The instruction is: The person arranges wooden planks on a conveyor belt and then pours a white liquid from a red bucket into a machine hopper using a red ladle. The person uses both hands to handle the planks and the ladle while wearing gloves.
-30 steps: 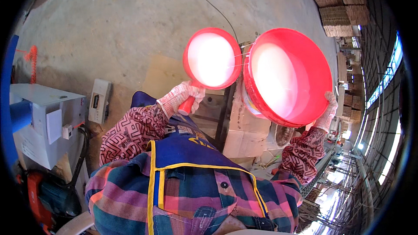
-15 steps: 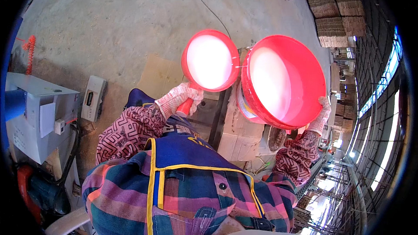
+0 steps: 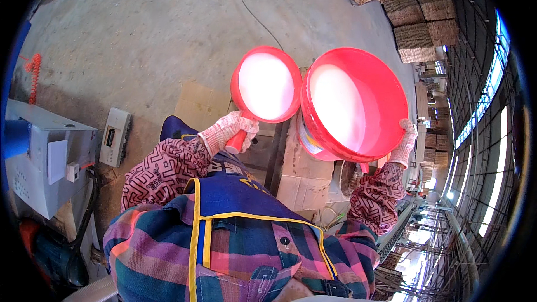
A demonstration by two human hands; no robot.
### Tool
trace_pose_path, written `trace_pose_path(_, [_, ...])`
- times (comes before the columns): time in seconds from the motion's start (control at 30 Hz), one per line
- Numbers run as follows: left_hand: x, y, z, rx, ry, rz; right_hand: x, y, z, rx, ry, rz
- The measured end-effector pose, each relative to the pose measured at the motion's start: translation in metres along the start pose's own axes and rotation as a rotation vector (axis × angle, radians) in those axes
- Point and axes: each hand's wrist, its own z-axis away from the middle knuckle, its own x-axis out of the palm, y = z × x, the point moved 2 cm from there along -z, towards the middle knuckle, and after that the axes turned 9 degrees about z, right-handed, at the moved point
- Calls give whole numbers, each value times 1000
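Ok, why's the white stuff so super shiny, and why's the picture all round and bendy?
Head view: the white liquid in the red scoop and red bucket looks overexposed, its detail washed out; head view again: the fisheye lens leaves black corners and curves the long bright strip at right.

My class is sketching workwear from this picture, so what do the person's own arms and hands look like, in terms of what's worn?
The left hand and right hand wear pale, red-tinged gloves. Loose, wrinkled oversleeves cover the forearms, dusty pink-red with dark, angular, maze-like lines. Above them show the sleeves of a plaid shirt in dark teal, purple and pink.
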Motion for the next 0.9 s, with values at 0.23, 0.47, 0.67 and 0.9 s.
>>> trace_pose_path(0.23, [-3, -3, -6, 15, -37, 4, -7, 3, -6, 20, 9, -5])
trace_pose_path(0.47, [-1, -1, -3, 20, -19, -3, -26, 18, -24, -48, 6, 21])
trace_pose_path(0.67, [1, 1, -1, 40, -14, -63, -14, 10, -15, 38, 7, -16])
trace_pose_path(0.9, [1, 1, -3, 27, -3, -56, 0, -3, 2, -14, 29, 22])
